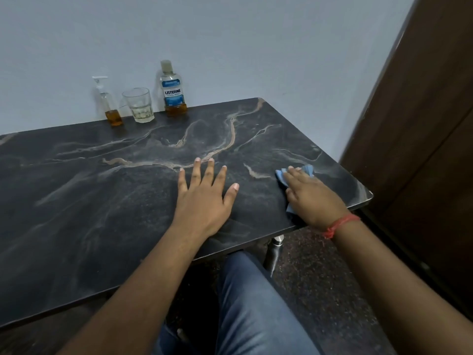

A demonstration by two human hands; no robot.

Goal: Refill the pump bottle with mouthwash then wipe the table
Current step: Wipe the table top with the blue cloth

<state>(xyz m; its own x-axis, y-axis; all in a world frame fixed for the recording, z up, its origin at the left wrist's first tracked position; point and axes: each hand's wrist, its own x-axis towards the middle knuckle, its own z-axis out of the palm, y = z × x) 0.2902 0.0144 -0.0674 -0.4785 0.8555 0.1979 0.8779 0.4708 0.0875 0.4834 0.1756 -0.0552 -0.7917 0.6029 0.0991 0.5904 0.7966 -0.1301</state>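
A clear pump bottle (107, 105) with amber liquid in its bottom stands at the far edge of the dark marble table (89, 188), its pump head on. To its right stands a capped mouthwash bottle (173, 90), also with a little amber liquid at the bottom. My left hand (203, 194) lies flat on the tabletop with fingers spread. My right hand (311, 196) presses with straight fingers on a blue cloth (305, 170) near the table's right edge; most of the cloth is hidden under the hand.
A clear drinking glass (139, 105) stands between the two bottles against the pale wall. A dark wooden door (422, 124) rises just right of the table. My legs in jeans (256, 303) and a metal table leg (273, 252) are below the near edge.
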